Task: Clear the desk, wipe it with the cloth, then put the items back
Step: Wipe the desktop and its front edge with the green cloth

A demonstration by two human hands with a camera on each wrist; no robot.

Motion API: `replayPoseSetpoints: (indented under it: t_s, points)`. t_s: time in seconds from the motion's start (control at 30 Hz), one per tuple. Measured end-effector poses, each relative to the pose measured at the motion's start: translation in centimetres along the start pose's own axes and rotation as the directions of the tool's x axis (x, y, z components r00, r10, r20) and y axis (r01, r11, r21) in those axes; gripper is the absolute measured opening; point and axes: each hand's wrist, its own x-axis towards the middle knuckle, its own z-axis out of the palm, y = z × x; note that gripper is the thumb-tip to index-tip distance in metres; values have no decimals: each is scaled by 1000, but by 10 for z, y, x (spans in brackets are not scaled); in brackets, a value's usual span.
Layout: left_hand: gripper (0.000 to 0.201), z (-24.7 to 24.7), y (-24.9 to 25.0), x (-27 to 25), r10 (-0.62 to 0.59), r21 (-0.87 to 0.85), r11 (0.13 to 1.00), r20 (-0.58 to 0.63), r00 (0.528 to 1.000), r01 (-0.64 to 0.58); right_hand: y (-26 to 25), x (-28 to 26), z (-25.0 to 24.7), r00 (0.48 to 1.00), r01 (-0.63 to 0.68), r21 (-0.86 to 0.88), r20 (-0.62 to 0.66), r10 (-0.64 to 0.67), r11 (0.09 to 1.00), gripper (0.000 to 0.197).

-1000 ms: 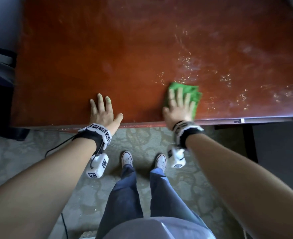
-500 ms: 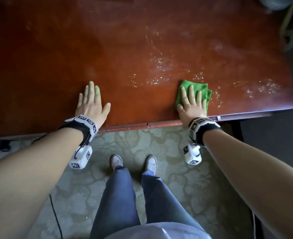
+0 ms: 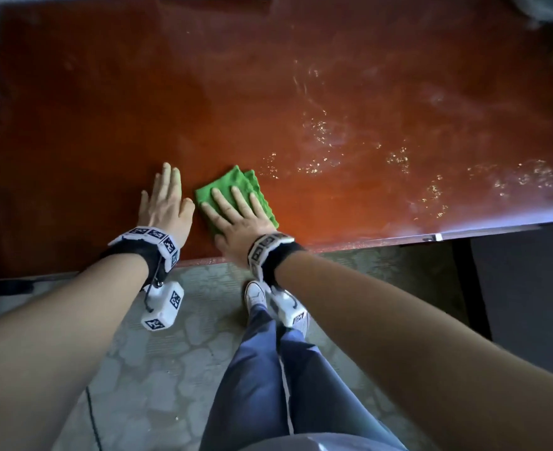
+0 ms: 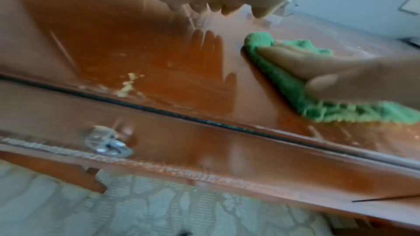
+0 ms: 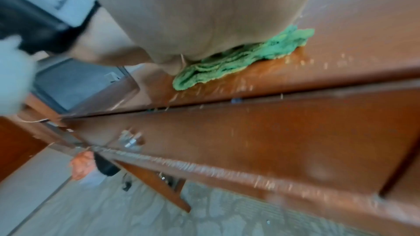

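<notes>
On desk (image 3: 106, 102), near front edge: right hand (image 3: 236, 216) presses cloth (image 3: 236, 183) flat, fingers straight; left hand (image 3: 166, 203) just beside cloth, fingers flat. Desk cleared; wiping underway, specks remain right of cloth; items not yet returned

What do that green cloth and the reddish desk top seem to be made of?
The cloth looks like soft, fuzzy microfibre or terry: its nap and wavy folded edges show under the right hand. The desk looks like varnished wood or glossy veneer; the left wrist view shows fingers mirrored in it.
</notes>
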Motion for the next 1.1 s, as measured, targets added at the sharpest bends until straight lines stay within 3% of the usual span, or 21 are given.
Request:
replayPoseSetpoints:
  t_s: [0.07,0.13,0.27,0.37,0.43,0.53,0.6,0.77,0.83,0.97,1.03,1.1]
  points:
    - [63,2,-10,-2,5,41,999,67,998,-8,21,20,-14,999,-39,-27,2,39,999,66]
    - [64,4,-13,-4,23,76,997,105,994,-31,58,27,-26,985,-167,13,-31,167,986,68]
    - [69,2,-6,2,69,148,986,77,995,-80,137,11,-43,897,-428,161,-44,440,889,69]
    - [70,1,12,22,189,168,966,71,979,-198,147,0,-47,840,-530,219,6,542,819,69]
    - [69,1,29,41,238,147,957,89,967,-249,124,8,-46,850,-511,224,-15,527,830,71]
    - [69,9,46,55,242,125,960,92,966,-252,71,32,-38,940,-328,154,-43,338,932,73]
    - [72,15,46,54,228,137,962,61,972,-234,46,45,-34,960,-273,145,-29,280,951,71]
    - [69,14,35,54,267,160,950,33,963,-269,79,37,-34,968,-245,113,-25,249,963,67]
    - [67,12,35,55,252,146,956,34,967,-254,117,22,-34,935,-341,154,-46,351,927,70]
    - [63,7,55,58,147,102,983,54,988,-152,206,-31,-36,801,-564,279,-44,597,777,73]
    - [62,3,67,59,109,142,983,34,993,-113,225,-42,-40,754,-620,334,2,657,710,73]
    - [62,1,83,62,104,160,982,-1,995,-103,218,-35,-42,745,-634,322,9,667,703,75]
